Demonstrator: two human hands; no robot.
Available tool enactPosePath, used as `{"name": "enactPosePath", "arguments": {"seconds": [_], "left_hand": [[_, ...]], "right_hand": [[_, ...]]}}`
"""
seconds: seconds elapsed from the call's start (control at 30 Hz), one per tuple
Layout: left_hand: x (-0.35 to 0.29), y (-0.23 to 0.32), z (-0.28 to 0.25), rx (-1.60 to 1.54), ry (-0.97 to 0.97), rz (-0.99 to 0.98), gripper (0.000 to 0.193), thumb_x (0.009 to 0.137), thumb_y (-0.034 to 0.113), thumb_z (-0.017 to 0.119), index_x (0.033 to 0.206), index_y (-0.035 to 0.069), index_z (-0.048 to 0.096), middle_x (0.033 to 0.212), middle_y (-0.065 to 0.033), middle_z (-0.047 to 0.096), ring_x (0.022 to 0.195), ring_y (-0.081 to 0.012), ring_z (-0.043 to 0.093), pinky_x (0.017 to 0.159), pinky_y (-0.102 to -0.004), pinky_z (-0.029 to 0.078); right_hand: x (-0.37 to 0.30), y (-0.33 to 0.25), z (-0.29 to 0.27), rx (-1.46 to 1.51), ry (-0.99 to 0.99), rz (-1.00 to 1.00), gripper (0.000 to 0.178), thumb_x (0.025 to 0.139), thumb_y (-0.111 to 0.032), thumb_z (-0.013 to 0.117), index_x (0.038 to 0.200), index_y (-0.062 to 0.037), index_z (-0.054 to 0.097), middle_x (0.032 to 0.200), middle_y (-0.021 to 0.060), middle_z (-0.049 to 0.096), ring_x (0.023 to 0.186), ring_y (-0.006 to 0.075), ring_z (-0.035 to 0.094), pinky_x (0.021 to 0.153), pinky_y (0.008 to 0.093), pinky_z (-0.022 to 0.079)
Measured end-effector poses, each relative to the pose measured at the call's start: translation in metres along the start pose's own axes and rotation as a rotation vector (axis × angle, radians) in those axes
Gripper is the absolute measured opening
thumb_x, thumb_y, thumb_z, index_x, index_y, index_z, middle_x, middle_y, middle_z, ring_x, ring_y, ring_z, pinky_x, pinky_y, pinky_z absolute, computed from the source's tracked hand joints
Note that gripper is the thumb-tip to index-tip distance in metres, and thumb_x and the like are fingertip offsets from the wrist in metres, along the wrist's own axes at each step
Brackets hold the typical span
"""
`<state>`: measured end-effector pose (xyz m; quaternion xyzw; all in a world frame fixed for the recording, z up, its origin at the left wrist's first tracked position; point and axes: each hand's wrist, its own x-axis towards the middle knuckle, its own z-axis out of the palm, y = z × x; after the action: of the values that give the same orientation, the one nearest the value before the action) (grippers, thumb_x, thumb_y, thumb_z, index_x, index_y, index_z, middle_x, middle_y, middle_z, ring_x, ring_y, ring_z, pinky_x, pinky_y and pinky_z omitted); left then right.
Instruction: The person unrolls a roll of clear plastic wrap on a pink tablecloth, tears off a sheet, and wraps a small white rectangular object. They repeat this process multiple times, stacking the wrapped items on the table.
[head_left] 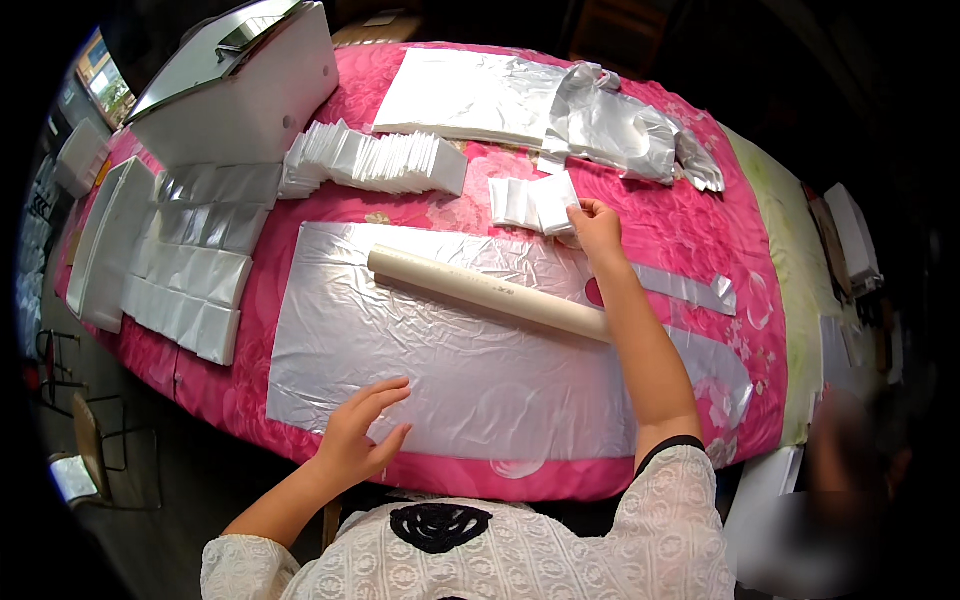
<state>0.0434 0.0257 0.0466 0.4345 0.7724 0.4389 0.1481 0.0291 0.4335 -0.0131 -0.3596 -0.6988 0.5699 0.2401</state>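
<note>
My right hand (599,228) reaches out past the pipe, its thumb and fingers closed on the edge of a folded white plastic packet (556,202). That packet lies at the right end of a short row of similar folded packets (513,203). My left hand (360,432) is above the near edge of a large flat white plastic bag (330,330), fingers apart and holding nothing. The bag's two handle strips point right, partly under my right forearm. A cream plastic pipe (480,290) lies slantwise across the bag, its right end hidden behind that forearm.
A pink flowered cloth (480,480) covers the table. At the back lie stacked flat white bags (460,95) with crumpled handles (620,125). Left of them are a long row of folded packets (375,160), a white foam box (240,100), packet rows (190,270) and a white tray (105,250).
</note>
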Motion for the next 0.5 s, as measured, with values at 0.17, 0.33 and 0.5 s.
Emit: {"name": "enactPosePath", "arguments": {"seconds": [0.17,0.33,0.5], "left_hand": [[0.072,0.004,-0.011,-0.016,0.015,0.096,0.042,0.074,0.002,0.065,0.115,0.003,0.054,0.122,-0.0132,0.052,0.11,-0.0258,0.053,0.088,-0.0323,0.045],[0.183,-0.017,0.01,-0.439,-0.04,-0.249,0.048,0.085,0.012,0.059,0.126,-0.004,0.041,0.127,-0.0142,0.047,0.118,-0.022,0.046,0.096,-0.031,0.039],[0.276,-0.068,0.062,-0.312,0.019,-0.485,0.062,0.082,0.024,0.064,0.127,-0.008,0.037,0.126,-0.0188,0.046,0.114,-0.0227,0.047,0.092,-0.0311,0.041]], "right_hand": [[0.003,-0.006,0.004,-0.738,0.11,-0.027,0.041,0.074,-0.032,0.068,0.099,-0.001,0.06,0.096,0.0174,0.062,0.087,0.0298,0.062,0.075,0.0389,0.049],[-0.001,-0.011,0.017,-0.891,0.15,-0.08,0.044,0.073,-0.037,0.067,0.097,-0.0005,0.057,0.096,0.0176,0.061,0.091,0.0323,0.06,0.078,0.0411,0.048],[0.007,-0.011,0.017,-0.797,0.063,-0.029,0.042,0.074,-0.036,0.065,0.096,-0.0017,0.057,0.093,0.0161,0.063,0.088,0.0308,0.062,0.076,0.0409,0.049]]}}
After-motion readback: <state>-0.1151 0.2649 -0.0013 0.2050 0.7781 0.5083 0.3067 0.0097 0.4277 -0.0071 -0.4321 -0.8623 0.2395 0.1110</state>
